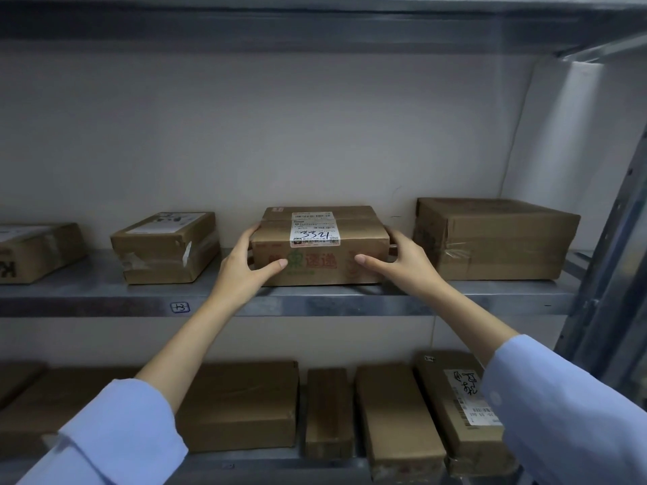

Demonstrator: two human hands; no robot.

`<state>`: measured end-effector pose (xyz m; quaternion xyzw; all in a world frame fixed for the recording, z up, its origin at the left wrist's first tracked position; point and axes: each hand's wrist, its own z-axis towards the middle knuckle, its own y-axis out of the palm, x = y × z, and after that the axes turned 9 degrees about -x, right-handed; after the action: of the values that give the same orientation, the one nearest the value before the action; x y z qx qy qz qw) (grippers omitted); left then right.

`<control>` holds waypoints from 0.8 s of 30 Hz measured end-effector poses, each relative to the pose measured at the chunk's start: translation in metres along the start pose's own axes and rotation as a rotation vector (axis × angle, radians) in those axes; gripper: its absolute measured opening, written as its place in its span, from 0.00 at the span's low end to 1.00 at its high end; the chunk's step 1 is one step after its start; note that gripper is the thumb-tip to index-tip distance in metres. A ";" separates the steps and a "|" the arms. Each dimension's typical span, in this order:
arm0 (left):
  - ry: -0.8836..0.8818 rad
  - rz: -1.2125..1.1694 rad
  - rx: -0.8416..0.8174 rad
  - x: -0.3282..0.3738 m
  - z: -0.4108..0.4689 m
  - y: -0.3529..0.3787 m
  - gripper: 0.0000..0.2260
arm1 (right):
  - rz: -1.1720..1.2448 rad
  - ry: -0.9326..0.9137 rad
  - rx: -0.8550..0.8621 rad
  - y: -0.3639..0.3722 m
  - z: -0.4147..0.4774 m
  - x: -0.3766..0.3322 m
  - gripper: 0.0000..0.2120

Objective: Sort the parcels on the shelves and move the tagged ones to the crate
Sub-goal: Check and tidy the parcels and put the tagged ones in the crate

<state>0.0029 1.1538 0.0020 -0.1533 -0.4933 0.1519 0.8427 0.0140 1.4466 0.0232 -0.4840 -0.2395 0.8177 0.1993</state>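
A brown cardboard parcel [320, 266] with a white label marked 3321 sits in the middle of the upper metal shelf [105, 299]. My left hand [245, 264] grips its left end, thumb across the front face and fingers round the side. At the parcel's right end my right hand [402, 264] holds it the same way, thumb on the front. The box's bottom rests on the shelf. No crate is in view.
On the same shelf lie a labelled box [164, 246] at the left, another [38, 252] at the far left and a large taped box [493, 239] at the right. The lower shelf holds several flat parcels, one labelled [462, 407]. A steel upright [609, 274] stands at the right.
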 end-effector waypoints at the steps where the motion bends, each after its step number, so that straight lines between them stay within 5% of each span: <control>1: -0.008 0.003 -0.005 -0.002 0.001 -0.001 0.34 | 0.000 0.007 -0.008 0.002 0.001 0.001 0.32; 11: -0.093 -0.022 -0.037 -0.004 0.010 -0.009 0.33 | -0.008 0.083 -0.049 0.007 0.009 0.002 0.34; 14: -0.101 0.037 -0.055 0.001 0.007 -0.014 0.33 | -0.007 0.128 -0.064 0.008 0.008 0.000 0.46; 18: -0.040 0.277 -0.028 0.016 0.001 -0.024 0.33 | -0.085 0.148 -0.030 0.004 0.003 -0.009 0.50; 24: 0.052 0.759 0.021 0.039 -0.004 -0.024 0.28 | -0.326 0.165 0.020 -0.001 0.005 -0.034 0.37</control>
<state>0.0274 1.1471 0.0406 -0.3202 -0.3781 0.4544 0.7403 0.0253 1.4275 0.0500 -0.5022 -0.2895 0.7345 0.3528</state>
